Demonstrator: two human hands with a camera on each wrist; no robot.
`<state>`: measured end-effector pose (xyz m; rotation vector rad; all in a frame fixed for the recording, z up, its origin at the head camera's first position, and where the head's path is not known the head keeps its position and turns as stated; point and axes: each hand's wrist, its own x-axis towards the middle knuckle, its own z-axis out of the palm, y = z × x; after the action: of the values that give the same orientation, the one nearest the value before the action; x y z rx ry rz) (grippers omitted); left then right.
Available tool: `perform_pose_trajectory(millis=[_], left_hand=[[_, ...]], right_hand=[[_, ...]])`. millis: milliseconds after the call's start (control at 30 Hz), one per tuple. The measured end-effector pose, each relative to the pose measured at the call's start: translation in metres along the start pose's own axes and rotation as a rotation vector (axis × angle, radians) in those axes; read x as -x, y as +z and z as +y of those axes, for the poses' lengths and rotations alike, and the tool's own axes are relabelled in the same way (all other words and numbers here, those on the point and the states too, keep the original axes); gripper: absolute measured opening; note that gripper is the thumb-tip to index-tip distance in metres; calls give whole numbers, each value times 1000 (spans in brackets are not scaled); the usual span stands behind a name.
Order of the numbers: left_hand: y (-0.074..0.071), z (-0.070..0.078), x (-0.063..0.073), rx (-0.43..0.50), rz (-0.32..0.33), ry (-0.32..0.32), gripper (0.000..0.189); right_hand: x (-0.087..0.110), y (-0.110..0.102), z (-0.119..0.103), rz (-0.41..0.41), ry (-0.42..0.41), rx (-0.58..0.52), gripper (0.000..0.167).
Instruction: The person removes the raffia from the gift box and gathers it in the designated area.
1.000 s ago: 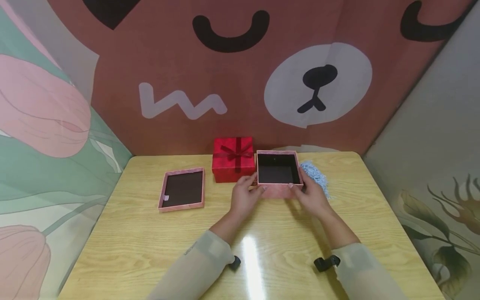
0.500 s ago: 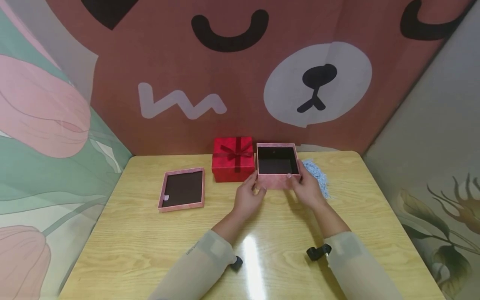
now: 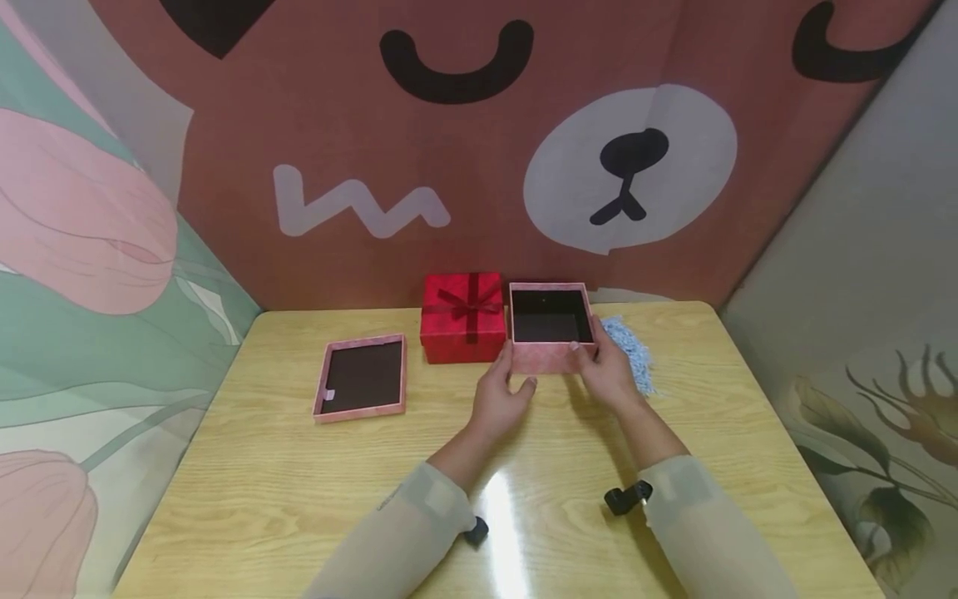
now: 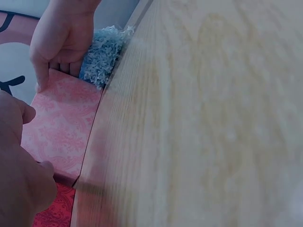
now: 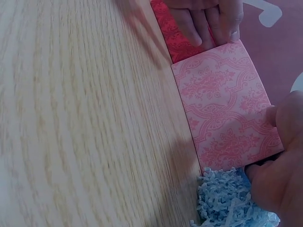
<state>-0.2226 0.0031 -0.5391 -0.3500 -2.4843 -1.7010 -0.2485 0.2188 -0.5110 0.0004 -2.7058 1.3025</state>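
Note:
An open pink patterned box [image 3: 544, 359] with a dark, bare inside stands at the back of the table, close beside a red gift box [image 3: 449, 345] topped with a dark red ribbon bow. My left hand [image 3: 500, 406] touches the pink box's left side with extended fingers, its thumb off the front wall. At the right front corner, my right hand [image 3: 609, 374] grips the box, thumb over the front rim and fingers along the right side. In the right wrist view, the patterned front wall [image 5: 227, 104] faces the camera, and blue shredded paper [image 5: 227, 198] lies by the right fingers.
A pink-edged box lid [image 3: 365, 378] lies inside up on the left of the wooden table [image 3: 299, 516], a small white tag in it. The shredded-paper pile sits right of the pink box. A wall with a printed bear face [image 3: 337, 274] rises behind the table's back edge.
The pink box has shifted back toward the wall, alongside the red box. Both hands have moved with it, and the left thumb has come away from its front. The lid and shredded paper have stayed put.

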Motion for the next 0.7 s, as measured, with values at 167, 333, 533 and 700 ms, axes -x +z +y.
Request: perform_pose_trajectory(millis=[167, 333, 533, 700], left_hand=[[-1, 1, 3, -7, 26, 23, 75], [-3, 2, 6, 10, 28, 24, 75], [-8, 2, 7, 23, 23, 16, 73], [-13, 1, 7, 60, 35, 12, 69]], right_hand=[[-5, 3, -1, 12, -14, 7, 74], [-10, 4, -3, -1, 4, -4, 76], [-18, 6, -2, -6, 20, -6, 76], [-22, 7, -4, -14, 44, -6, 76]])
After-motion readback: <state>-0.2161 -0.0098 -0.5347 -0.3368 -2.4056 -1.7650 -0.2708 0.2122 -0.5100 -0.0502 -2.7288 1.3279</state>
